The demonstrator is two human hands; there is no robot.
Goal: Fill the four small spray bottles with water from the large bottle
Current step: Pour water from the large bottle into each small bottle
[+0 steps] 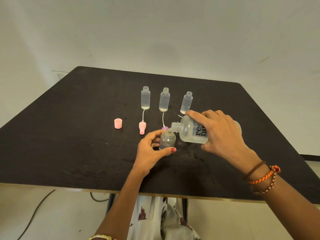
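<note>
**Pouring into the fourth bottle**

Head view: our right hand [223,134] wraps the large bottle [192,131], tipped nearly flat with its open neck just over the mouth of the small bottle [167,140]. Our left hand [152,153] pinches that small bottle between thumb and fingers, keeping it upright on the table [69,135]. Behind stand three uncapped bottles [164,99], each showing only a little water at the bottom. A pink sprayer [142,127] and pink cap [118,123] lie nearby. We judge the fourth fill is under way; next we need a steady tilt, necks aligned, then levelling off before it spills.
</note>
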